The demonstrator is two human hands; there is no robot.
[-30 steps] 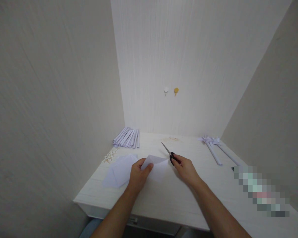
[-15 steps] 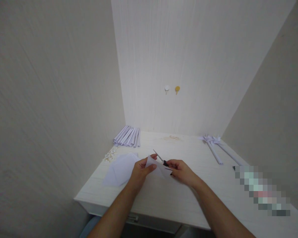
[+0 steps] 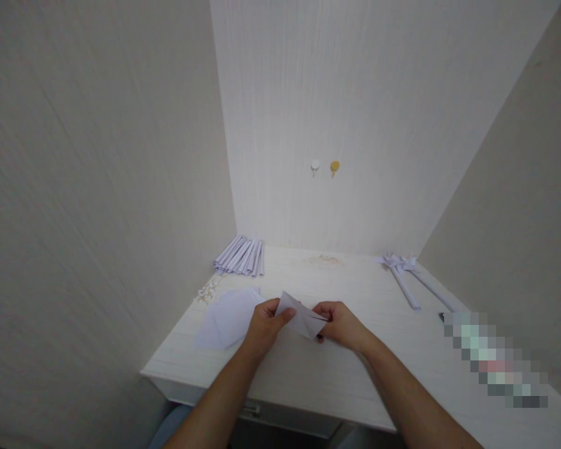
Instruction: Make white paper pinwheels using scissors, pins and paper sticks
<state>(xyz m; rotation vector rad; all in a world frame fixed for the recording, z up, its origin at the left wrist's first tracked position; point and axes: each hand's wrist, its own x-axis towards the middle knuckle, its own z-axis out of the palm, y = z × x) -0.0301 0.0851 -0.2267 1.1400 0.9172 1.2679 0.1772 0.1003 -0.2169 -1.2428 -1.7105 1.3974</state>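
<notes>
My left hand [image 3: 265, 323] pinches a small folded piece of white paper [image 3: 302, 319] between thumb and fingers, in front of me over the desk. At the paper's right end, my right hand [image 3: 339, 321] is closed on a pair of scissors [image 3: 320, 337]. Only small dark parts of the scissors show; the paper and the fingers hide the rest. Whether the blades are cutting into the paper, I cannot tell. Just left of my left hand, a loose stack of white paper sheets [image 3: 227, 321] lies on the desk.
On the white desk [image 3: 322, 380], rolled paper tubes [image 3: 239, 255] lie in a pile at the back left, with small white-and-tan bits [image 3: 209, 290] nearby. Paper pieces with tube stems [image 3: 404, 284] lie at the right, near a blurred-out item [image 3: 493, 358]. Walls enclose three sides.
The scissors' blades, which pointed up past the paper, are now out of sight behind it. The paper has tilted and shows its face more; my hands have barely shifted.
</notes>
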